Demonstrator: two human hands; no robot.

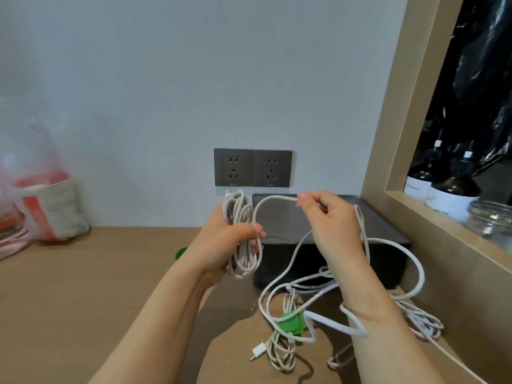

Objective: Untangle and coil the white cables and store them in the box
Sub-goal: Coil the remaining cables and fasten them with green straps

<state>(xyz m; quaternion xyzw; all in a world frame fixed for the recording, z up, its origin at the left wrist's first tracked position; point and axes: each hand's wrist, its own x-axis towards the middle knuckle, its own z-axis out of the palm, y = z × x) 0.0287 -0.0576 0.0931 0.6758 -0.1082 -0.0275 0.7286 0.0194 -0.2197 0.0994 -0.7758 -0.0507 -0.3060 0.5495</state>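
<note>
Gripping one coil [238, 212] of white cable, the left hand [219, 245] has its fingers curled round the loops. The right hand [335, 228] pinches that cable's loose run between thumb and fingertips, above the single dark box [388, 261] by the wall. Two more white bundles lie on the wooden tabletop [83, 300] before the box: one [282, 347] bound by a green strap [289, 322], one [424, 322] further right. Two sockets [234, 167] sit in the grey wall; two dark bottles [454, 195] and one glass jar [493, 217] stand in a niche.
</note>
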